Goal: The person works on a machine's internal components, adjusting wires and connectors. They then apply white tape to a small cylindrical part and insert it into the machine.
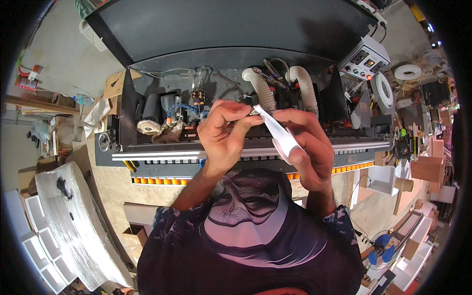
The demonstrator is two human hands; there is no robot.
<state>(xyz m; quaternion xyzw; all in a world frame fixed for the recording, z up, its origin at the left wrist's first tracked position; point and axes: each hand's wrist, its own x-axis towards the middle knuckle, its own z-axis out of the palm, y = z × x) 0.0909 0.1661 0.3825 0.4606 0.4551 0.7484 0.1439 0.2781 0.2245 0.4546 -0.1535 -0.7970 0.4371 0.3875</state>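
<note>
My left hand (223, 130) is closed, with thumb and fingertips pinching a small grey metallic piece (255, 111). That piece meets the upper end of a glossy white strip (279, 133), whose exact kind I cannot make out. The strip is bent over and slants down to the right. Around its lower part, my right hand (312, 147) is closed, thumb in front and fingers behind. Both hands are raised in front of a long dark machine (196, 148) with its lid (236, 29) up.
Inside the machine are ribbed hoses (263, 88), blue jointed tubing (184, 108) and a round buffing wheel (148, 127). A control box (365, 59) stands at its right. Orange rollers (160, 181) line the front edge. A plastic-wrapped stack (73, 221) lies left; a blue fan (382, 249) stands right.
</note>
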